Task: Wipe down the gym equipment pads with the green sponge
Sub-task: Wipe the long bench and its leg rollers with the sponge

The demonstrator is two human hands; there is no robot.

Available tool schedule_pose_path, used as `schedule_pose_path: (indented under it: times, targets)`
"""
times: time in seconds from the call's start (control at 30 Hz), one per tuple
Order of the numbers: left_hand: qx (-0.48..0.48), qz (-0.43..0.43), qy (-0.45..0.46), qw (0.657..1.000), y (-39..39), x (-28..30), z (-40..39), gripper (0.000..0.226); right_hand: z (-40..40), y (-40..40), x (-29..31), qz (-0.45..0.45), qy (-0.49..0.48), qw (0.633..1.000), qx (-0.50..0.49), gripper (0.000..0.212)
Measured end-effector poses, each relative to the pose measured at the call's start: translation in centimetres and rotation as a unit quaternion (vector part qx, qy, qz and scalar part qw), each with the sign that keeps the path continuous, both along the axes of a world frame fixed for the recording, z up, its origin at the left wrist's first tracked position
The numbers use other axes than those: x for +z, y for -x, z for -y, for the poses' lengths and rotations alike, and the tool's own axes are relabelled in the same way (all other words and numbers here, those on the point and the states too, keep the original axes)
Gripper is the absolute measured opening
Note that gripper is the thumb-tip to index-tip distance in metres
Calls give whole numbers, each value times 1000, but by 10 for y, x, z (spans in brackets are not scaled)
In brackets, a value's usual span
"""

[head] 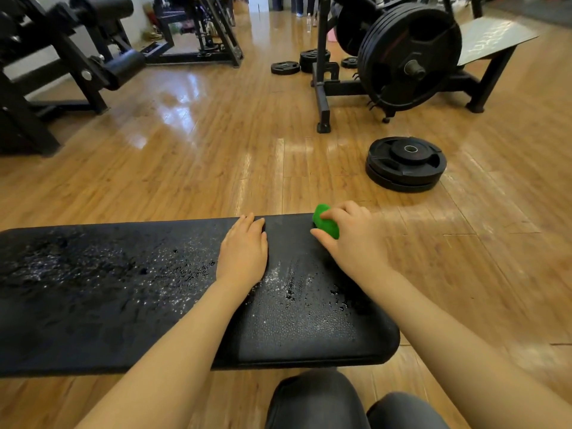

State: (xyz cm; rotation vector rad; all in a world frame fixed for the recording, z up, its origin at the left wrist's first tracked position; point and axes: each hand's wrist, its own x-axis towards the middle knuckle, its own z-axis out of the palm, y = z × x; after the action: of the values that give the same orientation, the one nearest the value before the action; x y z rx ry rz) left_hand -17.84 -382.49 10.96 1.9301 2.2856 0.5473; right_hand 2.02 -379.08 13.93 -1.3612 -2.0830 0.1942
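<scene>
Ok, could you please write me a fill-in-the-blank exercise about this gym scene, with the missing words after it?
1. The right hand holds a sponge of ____ colour.
2. The left hand rests flat on the black ____ pad.
3. The pad's surface is covered in ____ droplets.
4. A stack of weight plates lies on the wooden ____.

Missing words: green; bench; water; floor

Black bench pad (123, 305) on wood floor (216, 150) — droplets, perhaps foam, across it.
</scene>
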Motion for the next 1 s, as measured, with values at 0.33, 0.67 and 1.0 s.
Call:
schedule_pose_path:
  times: [0.33, 0.67, 1.0]
  targets:
    - [9, 1, -6, 1000, -1, 1, 1, 41, -3, 10, -18, -38, 35, 997, 55, 30]
    - [12, 5, -18, 1000, -5, 3, 2, 39, -34, -2, -20, -54, 44, 997, 35, 27]
    - [10, -3, -25, 1000, -8, 8, 5, 37, -22, -5, -22, -22, 83, 996, 22, 23]
